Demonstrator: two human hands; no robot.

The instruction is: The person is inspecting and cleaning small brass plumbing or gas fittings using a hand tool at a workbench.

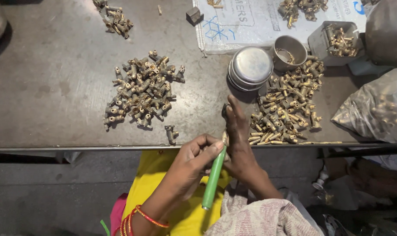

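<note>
Nearest, the left hand [194, 159] pinches a green tool [214, 177] whose tip meets a small brass part [225, 137] clamped in the right hand [237, 131] at the table [54, 87] edge; best keep the tool aligned and the part steady.
</note>
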